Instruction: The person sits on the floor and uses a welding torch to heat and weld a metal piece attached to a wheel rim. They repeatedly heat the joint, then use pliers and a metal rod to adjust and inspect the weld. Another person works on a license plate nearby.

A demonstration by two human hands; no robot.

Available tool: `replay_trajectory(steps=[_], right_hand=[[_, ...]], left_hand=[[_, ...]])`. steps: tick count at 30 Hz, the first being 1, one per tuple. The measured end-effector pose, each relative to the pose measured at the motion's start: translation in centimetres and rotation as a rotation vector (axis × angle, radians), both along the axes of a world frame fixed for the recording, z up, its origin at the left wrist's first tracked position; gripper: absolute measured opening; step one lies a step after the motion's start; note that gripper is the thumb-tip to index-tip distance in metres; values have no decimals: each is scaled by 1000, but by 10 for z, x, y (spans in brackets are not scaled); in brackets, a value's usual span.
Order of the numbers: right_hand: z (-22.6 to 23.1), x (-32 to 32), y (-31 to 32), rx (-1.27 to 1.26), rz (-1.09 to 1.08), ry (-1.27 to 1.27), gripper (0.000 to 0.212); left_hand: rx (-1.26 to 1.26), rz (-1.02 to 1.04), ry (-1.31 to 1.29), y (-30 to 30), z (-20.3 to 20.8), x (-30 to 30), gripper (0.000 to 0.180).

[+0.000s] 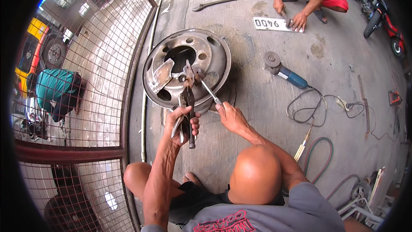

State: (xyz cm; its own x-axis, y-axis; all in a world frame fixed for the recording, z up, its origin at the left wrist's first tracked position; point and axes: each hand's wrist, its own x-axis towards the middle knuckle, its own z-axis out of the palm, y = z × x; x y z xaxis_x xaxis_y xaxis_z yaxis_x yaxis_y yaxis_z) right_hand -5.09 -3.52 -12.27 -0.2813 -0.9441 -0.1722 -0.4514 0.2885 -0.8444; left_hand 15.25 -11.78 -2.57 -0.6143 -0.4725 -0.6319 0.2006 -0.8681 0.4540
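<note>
In front of me a rusty steel wheel rim [219, 60] lies on the concrete, with a flat cut piece of metal [161, 76] on its face. My left hand [178, 122] is closed around silver-handled locking pliers [179, 129] and a dark metal bar [191, 124]. The far ends of these reach a small rusty metal part [188, 69] over the rim's centre hole. In my right hand [231, 117] is a slim metal-handled hammer [208, 89]. Its dark head is beside the rusty part; whether they touch I cannot tell.
An angle grinder [292, 77] with its cord lies to the right, and a wrench [214, 4] beyond the rim. At the far right, another person's hands [299, 21] work on a white plate [266, 23]. A mesh gate [98, 60] borders my left; motorcycles [388, 28] stand far right.
</note>
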Motion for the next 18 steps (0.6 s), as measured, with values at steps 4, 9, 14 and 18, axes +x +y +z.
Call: replay_trajectory(steps=[4, 9, 14, 18], right_hand=[[30, -26, -8, -371, -141, -41, 46], [115, -14, -12, -1094, -155, -461, 43], [-23, -6, 2, -259, -29, 35, 43], [-9, -6, 8, -228, -109, -23, 46]], left_hand=[[-29, -26, 46, 0, 0, -7, 43], [-28, 2, 24, 4, 2, 7, 45], [-21, -21, 43, 3, 0, -5, 47], [-35, 8, 65, 3, -5, -2, 49]])
